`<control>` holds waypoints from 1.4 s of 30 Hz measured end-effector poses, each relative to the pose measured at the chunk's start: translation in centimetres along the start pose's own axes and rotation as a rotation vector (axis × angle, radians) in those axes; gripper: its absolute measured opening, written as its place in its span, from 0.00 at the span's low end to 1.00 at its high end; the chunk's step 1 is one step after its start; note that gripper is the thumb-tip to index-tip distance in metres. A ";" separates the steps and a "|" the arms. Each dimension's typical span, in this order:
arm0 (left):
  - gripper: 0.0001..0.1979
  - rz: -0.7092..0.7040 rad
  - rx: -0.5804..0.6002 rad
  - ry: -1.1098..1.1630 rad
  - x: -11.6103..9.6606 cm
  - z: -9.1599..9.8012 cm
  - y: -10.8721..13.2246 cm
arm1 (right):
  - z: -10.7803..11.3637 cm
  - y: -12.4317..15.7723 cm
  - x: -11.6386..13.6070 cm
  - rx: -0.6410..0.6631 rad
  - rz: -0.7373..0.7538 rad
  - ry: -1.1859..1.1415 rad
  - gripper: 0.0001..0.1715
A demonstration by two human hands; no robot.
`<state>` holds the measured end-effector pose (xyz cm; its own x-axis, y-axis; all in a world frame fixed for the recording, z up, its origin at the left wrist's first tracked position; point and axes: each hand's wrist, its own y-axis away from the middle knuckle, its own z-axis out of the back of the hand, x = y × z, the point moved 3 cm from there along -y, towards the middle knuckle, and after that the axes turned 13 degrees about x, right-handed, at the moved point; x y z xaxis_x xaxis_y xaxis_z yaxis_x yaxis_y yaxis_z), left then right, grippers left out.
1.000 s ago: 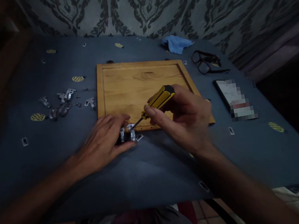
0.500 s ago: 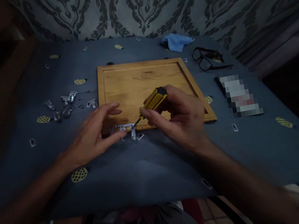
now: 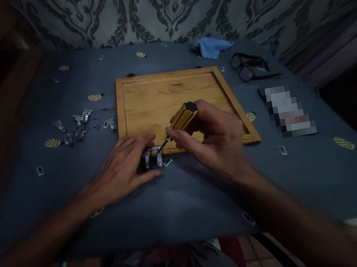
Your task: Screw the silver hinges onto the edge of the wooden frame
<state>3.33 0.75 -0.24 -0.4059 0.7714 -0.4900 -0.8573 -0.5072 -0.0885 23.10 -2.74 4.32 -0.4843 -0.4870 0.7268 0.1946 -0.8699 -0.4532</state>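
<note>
My right hand is closed around the handle of a yellow and black screwdriver. Its shaft slants down and left to a metal hinge at the near edge of a framed wooden panel. My left hand rests over the panel's near left corner, thumb and fingers apart on either side of the hinge. Whether its fingertips touch the metal I cannot tell. The screwdriver's tip is too small to make out against the hinge.
Several loose metal hinges and small screws lie left of the panel. A blue cloth is at the back, with black glasses to its right. A blurred-out flat object lies nearer on the right. A patterned cloth covers the table.
My left hand has moved slightly right and down, closer over the hinge and panel corner. My right hand and the screwdriver have stayed almost in place.
</note>
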 end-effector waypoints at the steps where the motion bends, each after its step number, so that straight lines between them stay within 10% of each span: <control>1: 0.29 0.000 -0.001 -0.004 0.0 -0.1 0.0 | 0.0 0.0 0.0 0.000 0.007 0.002 0.15; 42: 0.24 0.049 -0.047 0.081 0.0 -1.1 -0.2 | 0.1 -0.2 0.9 0.117 -0.189 -0.334 0.13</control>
<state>3.85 0.46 -1.18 -0.4186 0.7127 -0.5629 -0.8205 -0.5625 -0.1020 22.73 -2.97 5.13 -0.2209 -0.2991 0.9283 0.2337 -0.9403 -0.2474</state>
